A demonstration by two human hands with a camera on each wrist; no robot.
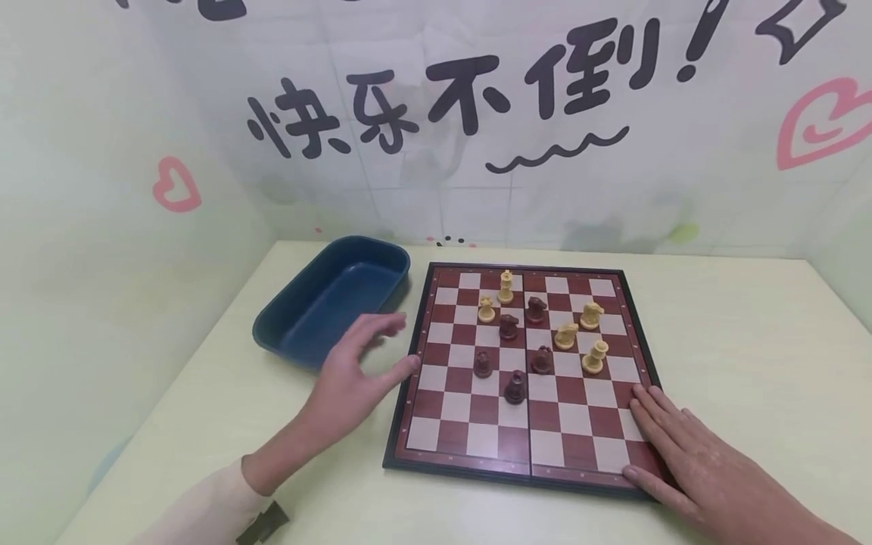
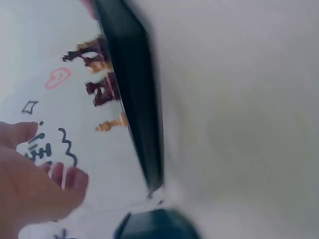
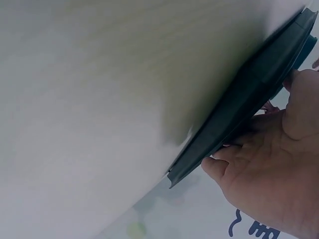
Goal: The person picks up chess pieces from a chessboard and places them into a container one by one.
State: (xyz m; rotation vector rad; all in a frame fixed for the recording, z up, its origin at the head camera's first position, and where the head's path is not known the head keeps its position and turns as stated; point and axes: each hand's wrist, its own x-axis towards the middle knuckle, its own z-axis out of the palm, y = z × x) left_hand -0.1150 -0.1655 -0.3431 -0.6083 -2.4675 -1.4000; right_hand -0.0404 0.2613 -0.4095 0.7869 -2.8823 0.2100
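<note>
A chessboard with red-brown and white squares lies flat on the table. Several cream pieces stand on it, among them a tall piece at the far side and a knight to the right. Several dark pieces stand there too, including a knight and a piece nearest me. My left hand hovers by the board's left edge, fingers loosely bent, holding nothing. My right hand rests on the board's right edge with straight fingers; in the right wrist view its fingers lie along the dark board rim.
A dark blue tray stands on the table, left of the board and just beyond my left hand. Behind the table hangs a white backdrop with dark lettering and pink hearts.
</note>
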